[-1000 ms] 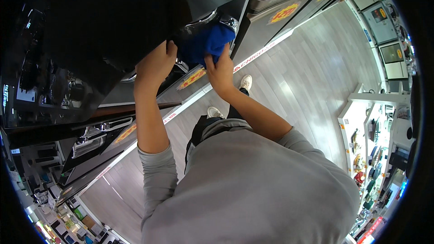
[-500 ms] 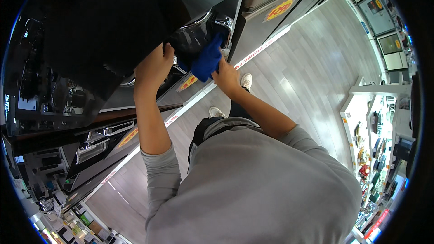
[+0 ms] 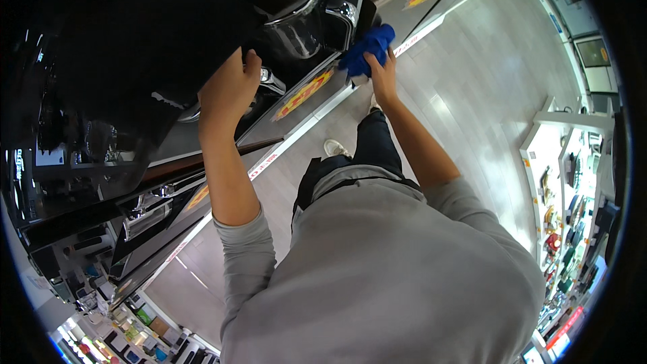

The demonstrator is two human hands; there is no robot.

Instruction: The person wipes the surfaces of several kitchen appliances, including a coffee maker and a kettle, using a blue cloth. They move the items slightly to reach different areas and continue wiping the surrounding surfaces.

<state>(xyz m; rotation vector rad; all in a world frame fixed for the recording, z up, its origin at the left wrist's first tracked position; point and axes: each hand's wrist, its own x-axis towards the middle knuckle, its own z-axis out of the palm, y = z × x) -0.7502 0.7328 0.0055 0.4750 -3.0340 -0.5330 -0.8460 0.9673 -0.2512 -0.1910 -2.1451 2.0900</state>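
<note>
My right hand (image 3: 383, 75) grips a bunched blue cloth (image 3: 369, 48), held just off the front edge of a black, glossy display appliance. Beside the cloth, a curved chrome-trimmed part (image 3: 296, 32) with a clear, shiny surface sits in the appliance's dark opening. My left hand (image 3: 228, 98) is closed on the edge of a large dark panel (image 3: 158, 34), thumb on the near side; its other fingers are partly hidden. Close to that thumb is a small chrome piece (image 3: 271, 81).
A yellow-and-red price sticker (image 3: 303, 96) marks the appliance's front. More appliances with chrome handles (image 3: 145, 212) continue at lower left. Grey plank floor (image 3: 485, 94) runs to the right, where a white display shelf (image 3: 539, 182) holds many small goods. My shoes stand near the white base strip (image 3: 323, 113).
My right hand has drawn the blue cloth away from the chrome-trimmed part, to the right and outward past the front edge. My left hand keeps its hold on the panel. The view has shifted slightly.
</note>
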